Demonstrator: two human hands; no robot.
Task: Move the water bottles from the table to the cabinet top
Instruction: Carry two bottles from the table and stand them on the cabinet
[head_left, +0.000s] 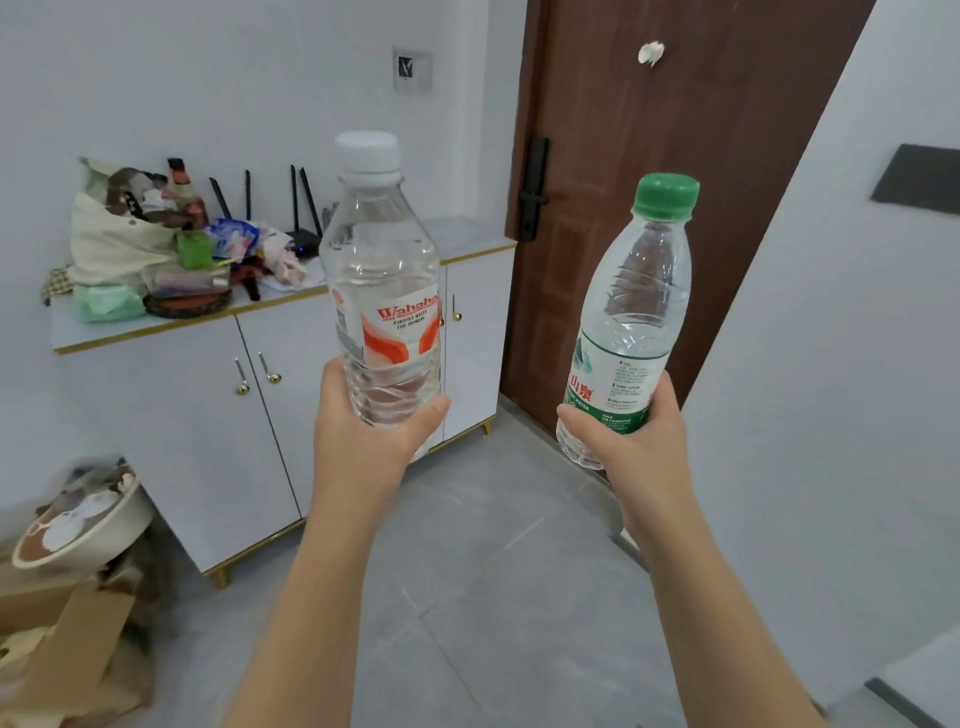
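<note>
Bottles fill the middle of the frame, one in each hand, both held up in the air in front of the cabinet and not resting on anything. The left hand (371, 436) has its fingers wrapped closed around the lower part of the white-capped bottle (382, 291), which stands nearly upright with a red and orange label (the printed name reads "Wahaha") just above the thumb. The right hand (631, 441) is likewise closed around the bottom of the green-capped bottle (631, 322), which tilts a little to the right and carries a green and white label. Behind the left bottle, the white cabinet (208, 426) runs across the left and centre of the frame; its pale top (467, 234) is bare at the right end near the brown door (675, 156). The left end of that top is crowded with a cloth bag (111, 234), assorted packets and a black router (304, 228) with its antennas up. Cardboard (67, 639) and a round bowl-like thing (78, 519) sit in the lower left corner on the grey tiled floor (493, 571).
</note>
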